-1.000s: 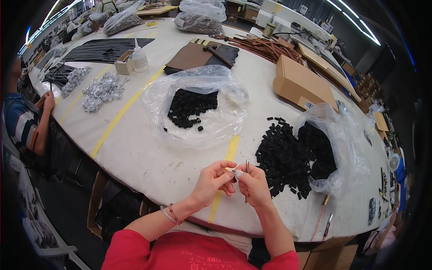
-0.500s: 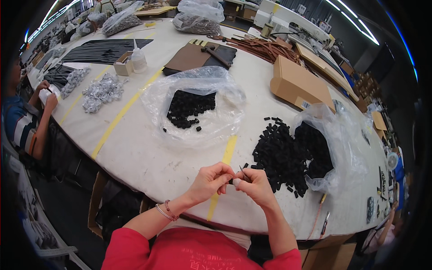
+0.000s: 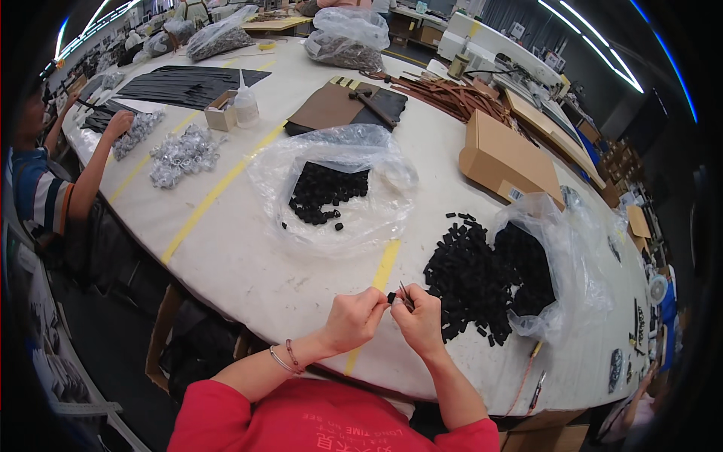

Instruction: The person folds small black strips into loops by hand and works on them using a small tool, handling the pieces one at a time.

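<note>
Above the near edge of the table, my two hands meet with the fingertips almost touching. My left hand [image 3: 352, 319] is closed in a pinch on a small black piece [image 3: 392, 297], the same colour as the loose pieces to the right. In my right hand [image 3: 419, 322] is a thin, pointed metal tool [image 3: 407, 293], its tip sticking up beside the thumb; whether it is tweezers or snips I cannot make out. Just beyond my right hand lies a heap of small black tube-like pieces [image 3: 459, 271], spilling from a clear plastic bag [image 3: 548, 305].
Ahead, another clear bag [image 3: 263, 215] holds black loops [image 3: 320, 194]. A cardboard box [image 3: 508, 162] sits at right, a hammer [image 3: 374, 108] on dark sheets behind. At left are clear plastic parts [image 3: 183, 157], a squeeze bottle [image 3: 245, 107] and a co-worker's arm [image 3: 96, 169]. A pen-like tool [image 3: 538, 390] lies near right.
The view has shifted slightly. My left hand has turned its back more upward, and the black piece shows more plainly between the fingers. The co-worker's hands have moved apart and farther along the table.
</note>
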The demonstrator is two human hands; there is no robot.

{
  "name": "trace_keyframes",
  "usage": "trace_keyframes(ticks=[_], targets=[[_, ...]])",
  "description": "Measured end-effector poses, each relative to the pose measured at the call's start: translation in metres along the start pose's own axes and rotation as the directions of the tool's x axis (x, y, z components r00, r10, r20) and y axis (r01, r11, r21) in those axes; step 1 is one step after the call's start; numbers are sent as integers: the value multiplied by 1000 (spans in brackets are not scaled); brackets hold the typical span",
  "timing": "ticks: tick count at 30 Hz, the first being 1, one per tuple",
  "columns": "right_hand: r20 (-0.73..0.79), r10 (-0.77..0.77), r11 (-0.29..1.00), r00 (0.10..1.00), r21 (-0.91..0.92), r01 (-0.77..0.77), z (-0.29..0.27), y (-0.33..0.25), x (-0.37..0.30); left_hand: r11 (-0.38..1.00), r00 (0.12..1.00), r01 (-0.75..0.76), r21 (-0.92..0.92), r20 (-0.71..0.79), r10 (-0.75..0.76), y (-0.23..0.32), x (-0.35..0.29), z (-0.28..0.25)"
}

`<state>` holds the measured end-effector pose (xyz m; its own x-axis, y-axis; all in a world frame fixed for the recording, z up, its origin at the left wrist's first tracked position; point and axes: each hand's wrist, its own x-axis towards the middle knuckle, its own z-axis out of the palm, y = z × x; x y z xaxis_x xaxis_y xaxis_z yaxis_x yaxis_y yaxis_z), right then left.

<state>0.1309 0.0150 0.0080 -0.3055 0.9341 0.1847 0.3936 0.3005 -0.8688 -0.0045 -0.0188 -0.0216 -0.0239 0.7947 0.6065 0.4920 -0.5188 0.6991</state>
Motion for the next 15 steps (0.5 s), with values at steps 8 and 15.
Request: trace_keyframes(ticks=[8, 15], targets=[[-6, -548, 768, 837, -400, 500, -2, 8, -1, 41, 585, 744, -667, 620, -523, -1, 11, -4], [-94, -489, 829, 867, -361, 428, -3, 15, -5, -106, 558, 753, -649, 716, -421, -7, 11, 4]])
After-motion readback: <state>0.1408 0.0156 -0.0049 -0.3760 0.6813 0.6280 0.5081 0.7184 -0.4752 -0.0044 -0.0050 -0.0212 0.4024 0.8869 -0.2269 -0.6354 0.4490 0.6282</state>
